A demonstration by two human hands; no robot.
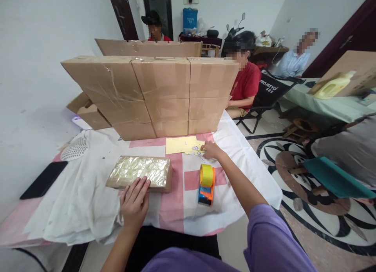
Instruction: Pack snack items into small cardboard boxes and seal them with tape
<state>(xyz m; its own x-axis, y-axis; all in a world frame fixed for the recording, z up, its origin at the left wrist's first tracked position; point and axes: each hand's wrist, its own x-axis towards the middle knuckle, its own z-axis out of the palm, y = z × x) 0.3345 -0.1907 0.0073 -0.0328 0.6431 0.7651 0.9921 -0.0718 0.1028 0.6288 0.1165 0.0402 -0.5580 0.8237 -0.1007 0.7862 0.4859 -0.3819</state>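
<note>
A flat box [141, 173] wrapped in shiny clear tape lies on the pink-and-white cloth in front of me. My left hand [135, 199] rests against its near edge, fingers stretched over the top. Farther off to the right, my right hand [210, 150] is bent down over a yellow sheet with small pale stickers or scraps [194, 148]. Its fingertips are pressed together there, and whatever is between them is too small to make out. Beside that sheet lies a plain yellow sheet [176, 145]. An orange-and-blue tape dispenser [206, 186] with a yellow roll stands nearer me.
Stacked cardboard boxes [166, 94] form a wall along the table's far side. A black phone-like slab [44, 180] and a white perforated piece [75, 148] lie at left. Other people sit beyond, one in a red shirt [246, 86] close behind the boxes.
</note>
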